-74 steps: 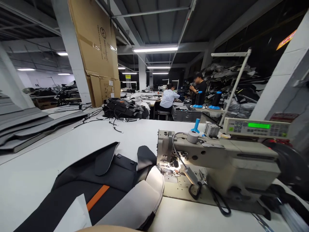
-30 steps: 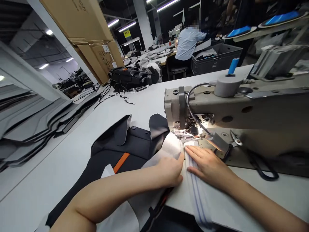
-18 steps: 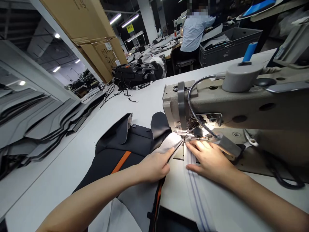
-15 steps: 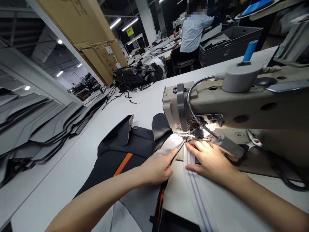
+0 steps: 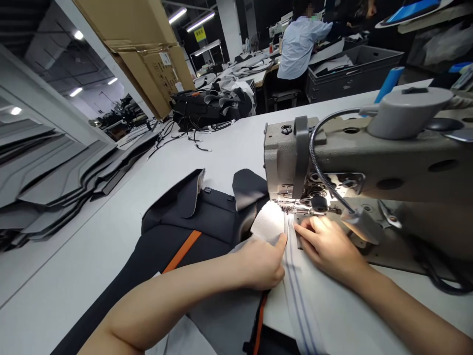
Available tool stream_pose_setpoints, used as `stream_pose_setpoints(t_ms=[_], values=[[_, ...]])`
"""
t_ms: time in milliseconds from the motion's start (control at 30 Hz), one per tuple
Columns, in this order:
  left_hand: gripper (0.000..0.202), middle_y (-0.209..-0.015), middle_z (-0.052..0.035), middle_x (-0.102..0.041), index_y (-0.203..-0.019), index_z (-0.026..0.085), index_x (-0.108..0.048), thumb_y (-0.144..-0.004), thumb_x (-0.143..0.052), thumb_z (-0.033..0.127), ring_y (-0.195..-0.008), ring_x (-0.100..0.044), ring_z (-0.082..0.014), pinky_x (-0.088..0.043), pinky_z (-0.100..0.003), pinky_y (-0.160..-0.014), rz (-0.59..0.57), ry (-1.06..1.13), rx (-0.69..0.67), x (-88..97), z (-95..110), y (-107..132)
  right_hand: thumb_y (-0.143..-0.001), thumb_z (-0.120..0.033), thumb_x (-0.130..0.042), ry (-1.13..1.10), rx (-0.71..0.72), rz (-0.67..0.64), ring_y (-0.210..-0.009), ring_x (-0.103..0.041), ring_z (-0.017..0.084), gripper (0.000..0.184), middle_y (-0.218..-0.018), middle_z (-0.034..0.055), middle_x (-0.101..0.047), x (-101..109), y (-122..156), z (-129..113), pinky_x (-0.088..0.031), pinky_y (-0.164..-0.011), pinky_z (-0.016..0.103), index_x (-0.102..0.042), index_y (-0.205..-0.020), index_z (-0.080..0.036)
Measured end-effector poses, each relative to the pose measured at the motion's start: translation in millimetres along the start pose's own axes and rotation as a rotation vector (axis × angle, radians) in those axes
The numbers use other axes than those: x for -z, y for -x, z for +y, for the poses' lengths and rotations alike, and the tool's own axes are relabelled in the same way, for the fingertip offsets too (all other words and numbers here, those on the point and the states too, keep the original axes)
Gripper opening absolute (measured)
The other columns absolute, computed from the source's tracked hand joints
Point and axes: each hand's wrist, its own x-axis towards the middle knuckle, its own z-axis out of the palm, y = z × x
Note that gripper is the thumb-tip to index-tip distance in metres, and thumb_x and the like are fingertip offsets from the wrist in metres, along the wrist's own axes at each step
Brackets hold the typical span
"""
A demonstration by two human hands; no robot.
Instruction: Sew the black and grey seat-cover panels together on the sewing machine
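Observation:
Beside the needle area of a sewing machine (image 5: 284, 148), my left hand (image 5: 264, 261) lies on a black fabric cover (image 5: 210, 212) with an orange stripe and a pale backing. Its index finger presses along the edge of the lit white underside, the other fingers curled at the edge. My right hand (image 5: 330, 246) is just right of it, its fingertips closed at the edge of a white strip (image 5: 297, 281) with blue lines. The strip runs from the presser foot towards me. The hands hide part of the seam edge.
Metal scissors (image 5: 388, 216) lie on the machine bed at right. Stacked grey panels (image 5: 66, 172) lie at left. Behind stand a black fabric pile with cables (image 5: 210, 106), a cardboard box (image 5: 148, 59), a grey crate (image 5: 354, 74) and a seated person (image 5: 297, 47).
The view has shifted, putting the machine further right. My left hand has moved nearer the strip, with the white underside laid flatter. The right hand's fingers have drawn together at the strip's edge.

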Motion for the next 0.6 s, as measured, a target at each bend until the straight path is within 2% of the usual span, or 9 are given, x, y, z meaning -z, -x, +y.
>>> stream_pose_setpoints(t_ms=[167,300,433,500,600], values=[[0.070,-0.088,-0.0162,-0.068,-0.144,0.005,-0.016,-0.083,-0.038,0.031,-0.073,-0.066,-0.0309,-0.049,-0.036,-0.061,0.027,0.085,-0.028,-4.9,-7.4,0.1,-0.089,-0.023,-0.038,0.006,0.063,-0.028,-0.090,-0.052,0.024,0.042,-0.103,0.0138,-0.058,-9.9,-4.7,-5.0,-0.044,-0.073,0.036,-0.050,-0.128,-0.011],[0.065,-0.086,-0.0136,-0.068,-0.143,0.010,-0.021,-0.082,-0.036,0.026,-0.070,-0.065,-0.0288,-0.047,-0.034,-0.057,0.057,0.185,-0.059,-5.6,-15.5,2.2,-0.083,-0.014,-0.039,0.068,0.075,-0.027,-0.088,-0.052,0.026,0.040,-0.100,0.0152,-0.058,-11.8,-14.7,-10.7,-0.044,-0.074,0.038,-0.056,-0.119,-0.009],[0.061,-0.091,-0.0115,-0.067,-0.142,0.013,-0.025,-0.083,-0.034,0.023,-0.075,-0.065,-0.0257,-0.046,-0.031,-0.060,0.055,0.242,-0.071,-0.8,-21.0,2.6,-0.074,-0.008,-0.042,0.086,0.042,-0.022,-0.085,-0.054,0.026,0.037,-0.095,0.0155,-0.058,-13.1,-23.8,-16.1,-0.045,-0.074,0.035,-0.061,-0.107,-0.008],[0.061,-0.092,-0.0118,-0.067,-0.143,0.013,-0.023,-0.084,-0.034,0.025,-0.077,-0.065,-0.0267,-0.047,-0.033,-0.063,0.063,0.224,-0.047,1.2,-20.1,0.3,-0.073,-0.006,-0.042,0.063,0.050,-0.002,-0.087,-0.054,0.025,0.040,-0.096,0.0157,-0.059,-16.4,-23.8,-15.3,-0.045,-0.075,0.035,-0.059,-0.110,-0.007],[0.064,-0.091,-0.0141,-0.067,-0.144,0.009,-0.017,-0.088,-0.033,0.034,-0.080,-0.065,-0.0306,-0.048,-0.038,-0.066,0.112,0.166,0.005,-1.6,-13.5,-5.8,-0.080,-0.008,-0.040,0.031,0.045,0.085,-0.091,-0.054,0.026,0.040,-0.102,0.0161,-0.060,-23.2,-18.7,-11.1,-0.046,-0.079,0.036,-0.055,-0.117,-0.006]])
